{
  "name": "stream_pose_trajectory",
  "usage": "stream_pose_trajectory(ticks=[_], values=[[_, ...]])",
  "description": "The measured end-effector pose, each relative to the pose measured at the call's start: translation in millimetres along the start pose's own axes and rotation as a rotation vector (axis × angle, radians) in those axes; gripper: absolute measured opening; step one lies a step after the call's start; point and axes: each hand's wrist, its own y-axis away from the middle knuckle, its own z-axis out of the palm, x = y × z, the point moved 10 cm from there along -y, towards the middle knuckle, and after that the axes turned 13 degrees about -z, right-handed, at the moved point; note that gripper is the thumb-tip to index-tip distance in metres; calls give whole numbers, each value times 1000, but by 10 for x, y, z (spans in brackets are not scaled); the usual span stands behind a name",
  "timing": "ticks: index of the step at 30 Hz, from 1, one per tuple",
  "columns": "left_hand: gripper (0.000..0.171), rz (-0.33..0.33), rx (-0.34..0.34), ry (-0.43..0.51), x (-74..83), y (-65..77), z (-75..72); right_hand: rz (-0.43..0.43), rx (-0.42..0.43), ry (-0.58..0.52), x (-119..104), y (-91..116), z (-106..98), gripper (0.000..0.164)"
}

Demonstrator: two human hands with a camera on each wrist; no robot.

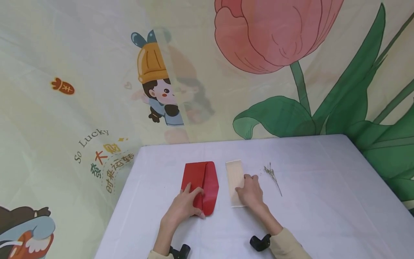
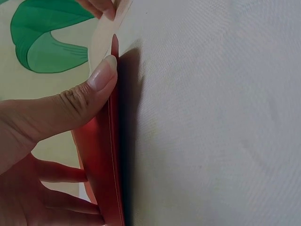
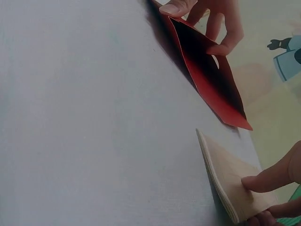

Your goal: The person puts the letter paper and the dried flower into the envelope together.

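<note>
A red envelope (image 1: 193,173) lies on the white-covered table, its pointed flap (image 1: 212,185) folded out to the right. My left hand (image 1: 183,204) holds it, thumb at the near edge and fingers spread over the front panel. In the right wrist view the envelope's mouth (image 3: 207,66) gapes, with a fingertip at its lip. To the right lies a cream folded paper (image 1: 234,171), several layers thick at its edge in the right wrist view. My right hand (image 1: 252,191) grips its right side, thumb on top and other fingers at the edge.
A small sprig of dried flowers (image 1: 272,174) lies right of the paper, with tiny specks near it. The white table (image 1: 323,216) stands against a printed cloth backdrop (image 1: 194,72). Black devices (image 1: 260,242) are strapped at both wrists.
</note>
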Motion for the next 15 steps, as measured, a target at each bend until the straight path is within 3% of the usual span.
stream_pose_trajectory(ticks=[7,12,15], values=[[70,0,0,-9,6,-5,13,52,-13,-222,128,12,-65,41],[70,-5,-2,-11,3,-14,17,49,-3,-300,194,-1,-119,35],[70,-1,3,-12,12,-23,8,98,-11,-395,264,6,-100,35]])
